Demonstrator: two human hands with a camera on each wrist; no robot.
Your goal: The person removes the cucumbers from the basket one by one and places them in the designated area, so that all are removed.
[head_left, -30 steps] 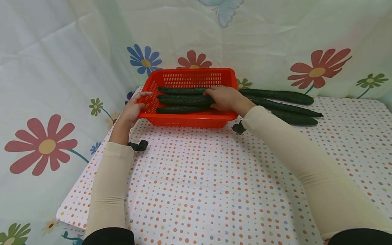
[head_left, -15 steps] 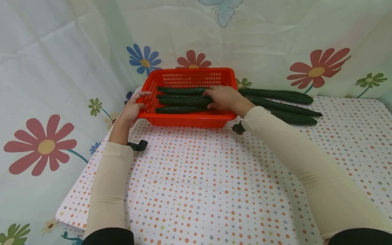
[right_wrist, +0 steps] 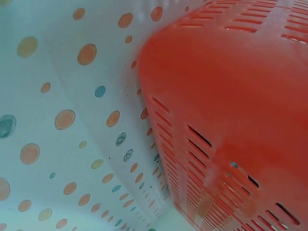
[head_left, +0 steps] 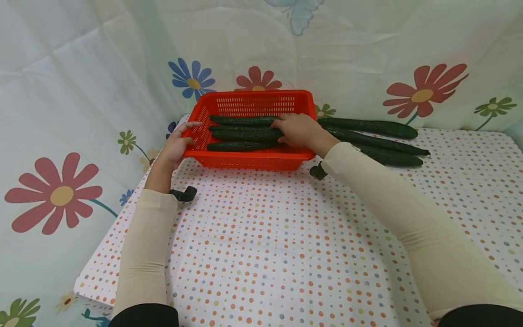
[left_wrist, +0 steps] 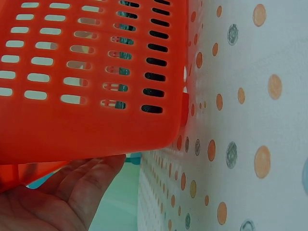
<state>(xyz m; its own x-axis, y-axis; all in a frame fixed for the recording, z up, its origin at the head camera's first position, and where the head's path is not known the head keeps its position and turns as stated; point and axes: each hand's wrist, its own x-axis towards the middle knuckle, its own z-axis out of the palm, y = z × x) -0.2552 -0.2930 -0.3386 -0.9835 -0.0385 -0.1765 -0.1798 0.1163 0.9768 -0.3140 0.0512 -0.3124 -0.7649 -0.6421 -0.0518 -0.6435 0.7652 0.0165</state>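
Observation:
A red plastic basket (head_left: 249, 161) with slotted walls stands at the back of the table, three long green cucumbers (head_left: 241, 133) lying side by side in it. My left hand (head_left: 175, 146) grips the basket's left end, its fingers and thumb over the rim; in the left wrist view the palm (left_wrist: 72, 192) shows beneath the rim. Reaching in over the right end, my right hand (head_left: 300, 131) holds the middle cucumber near its right end, thumb on the near side and fingers on the far side. That hand covers the cucumbers' right ends. The right wrist view shows only basket wall (right_wrist: 231, 96) and tablecloth.
Three more cucumbers (head_left: 376, 136) lie on the table just right of the basket, partly behind my right forearm. A dotted cloth (head_left: 253, 236) covers the table. Behind it hangs a flower-printed curtain (head_left: 347, 54), close to the basket's back wall.

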